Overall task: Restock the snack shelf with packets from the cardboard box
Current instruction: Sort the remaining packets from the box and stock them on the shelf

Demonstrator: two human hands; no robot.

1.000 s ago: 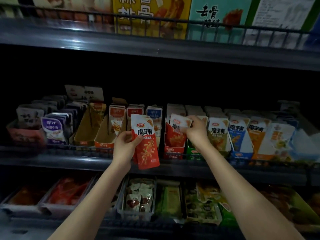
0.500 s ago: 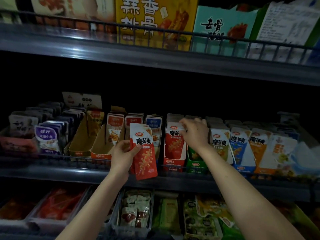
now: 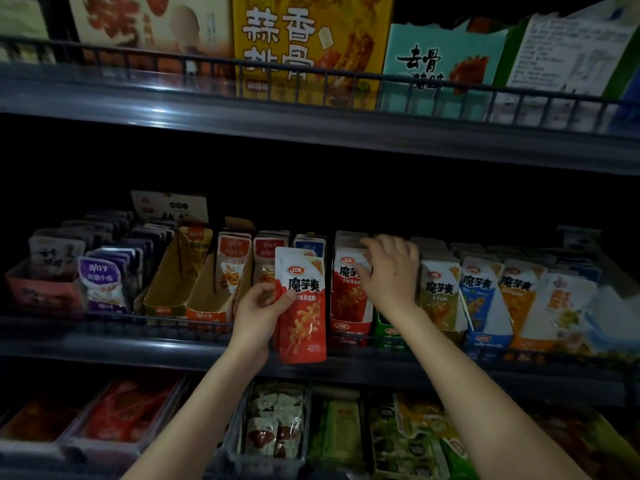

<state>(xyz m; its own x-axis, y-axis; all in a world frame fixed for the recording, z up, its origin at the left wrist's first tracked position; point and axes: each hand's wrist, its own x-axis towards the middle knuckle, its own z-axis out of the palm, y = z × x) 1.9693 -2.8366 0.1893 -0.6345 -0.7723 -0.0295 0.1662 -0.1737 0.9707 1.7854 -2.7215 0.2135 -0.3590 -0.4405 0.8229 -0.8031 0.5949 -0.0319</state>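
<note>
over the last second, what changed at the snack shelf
The right hand slid its red packet upright into the red row, let go, and now rests on the packet tops. The left hand kept its grip on the spare red packet.

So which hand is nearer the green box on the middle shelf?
Right. The right hand sits just above the green box, wrist crossing it. The left hand, holding a red packet, is off to its left.

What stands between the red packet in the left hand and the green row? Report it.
Head view: a row of red packets in its red box, with the right hand on its tops.
</note>
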